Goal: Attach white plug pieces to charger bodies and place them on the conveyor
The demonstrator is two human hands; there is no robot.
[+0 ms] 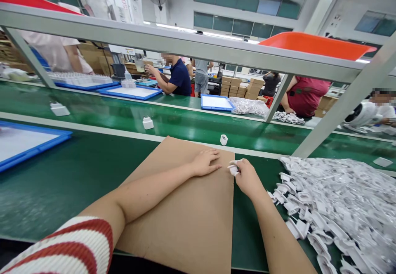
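My left hand (206, 161) lies flat on a brown cardboard sheet (185, 208), fingers stretched out and holding nothing. Just to its right, my right hand (246, 175) is closed in a pinch on a small white plastic part (232, 168) at the cardboard's right edge. A large heap of similar white plastic parts (334, 208) covers the green table to the right of that hand. One white adapter piece (223, 139) stands on the green belt just beyond my hands.
Two more white adapters (147, 122) (59, 109) ride the green conveyor belt (185, 125). A blue tray (27, 144) sits at left. A metal shelf frame (192, 47) crosses overhead with an orange bin (315, 45). Other people work across the line.
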